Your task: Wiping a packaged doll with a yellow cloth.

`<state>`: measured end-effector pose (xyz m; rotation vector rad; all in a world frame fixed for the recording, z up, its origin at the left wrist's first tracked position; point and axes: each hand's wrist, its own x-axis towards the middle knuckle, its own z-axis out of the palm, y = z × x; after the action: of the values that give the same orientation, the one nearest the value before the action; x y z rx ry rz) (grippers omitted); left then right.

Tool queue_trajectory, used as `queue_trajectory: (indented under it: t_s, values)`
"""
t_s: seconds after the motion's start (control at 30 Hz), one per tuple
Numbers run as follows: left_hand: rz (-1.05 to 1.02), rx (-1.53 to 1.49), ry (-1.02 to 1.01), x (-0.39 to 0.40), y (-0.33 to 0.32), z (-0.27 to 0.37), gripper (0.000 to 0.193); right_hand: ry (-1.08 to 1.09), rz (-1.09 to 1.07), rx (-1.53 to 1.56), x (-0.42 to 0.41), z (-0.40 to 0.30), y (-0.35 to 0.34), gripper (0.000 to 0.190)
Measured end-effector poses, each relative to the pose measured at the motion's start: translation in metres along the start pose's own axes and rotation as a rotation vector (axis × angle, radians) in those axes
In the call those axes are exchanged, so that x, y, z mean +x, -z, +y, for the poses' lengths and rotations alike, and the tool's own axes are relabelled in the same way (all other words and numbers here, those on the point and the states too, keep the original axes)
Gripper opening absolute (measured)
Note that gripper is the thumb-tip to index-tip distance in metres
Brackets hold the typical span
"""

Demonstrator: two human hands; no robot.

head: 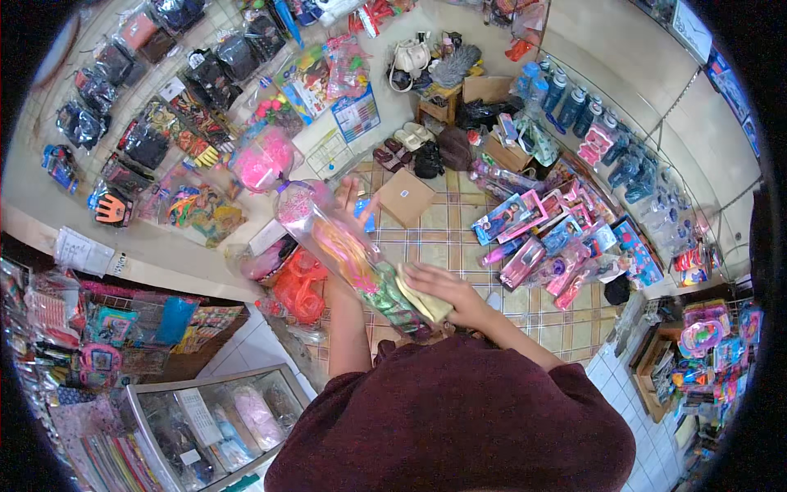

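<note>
A long clear plastic package [344,246], seemingly a doll with yellow-pink hair and a shiny green lower part, lies slantwise before my chest. Its upper end is gathered at a purple tie, with a puffy pink top [264,161] beyond it. My left hand [355,200] supports the package from behind; its fingers show past the far edge, spread, and the palm is hidden. On the lower part, my right hand [439,289] presses a folded pale yellow cloth [424,301] flat against the plastic.
Boxed dolls [541,227] are heaped on the tiled floor at right, below a shelf of blue bottles [584,111]. A flat cardboard piece [406,198] lies ahead. An orange-red plastic bag [299,286] sits at left, near a glass display case [221,424]. Packaged gloves [110,206] hang on the wall.
</note>
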<state>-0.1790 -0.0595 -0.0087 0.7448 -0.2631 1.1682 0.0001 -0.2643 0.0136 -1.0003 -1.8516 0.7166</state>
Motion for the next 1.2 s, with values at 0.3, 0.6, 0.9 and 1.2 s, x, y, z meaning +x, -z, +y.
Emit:
queue_trajectory:
  t_s: [0.3,0.6,0.9,1.2]
  values:
    - [-0.020,-0.013,0.115,0.022,-0.043,0.026,0.067,-0.362,-0.239,-0.234,-0.062,0.033,0.021,0.061]
    - [0.142,0.586,0.317,-0.015,-0.028,0.003,0.074,-0.539,0.635,0.164,-0.010,0.013,0.106,0.048]
    - [0.111,1.070,0.749,-0.024,-0.063,-0.025,0.060,-0.179,0.393,-0.158,0.057,-0.051,0.131,0.035]
    - [-0.097,1.345,0.609,-0.027,-0.098,-0.021,0.083,-0.225,0.412,-0.620,0.048,-0.040,0.146,0.037]
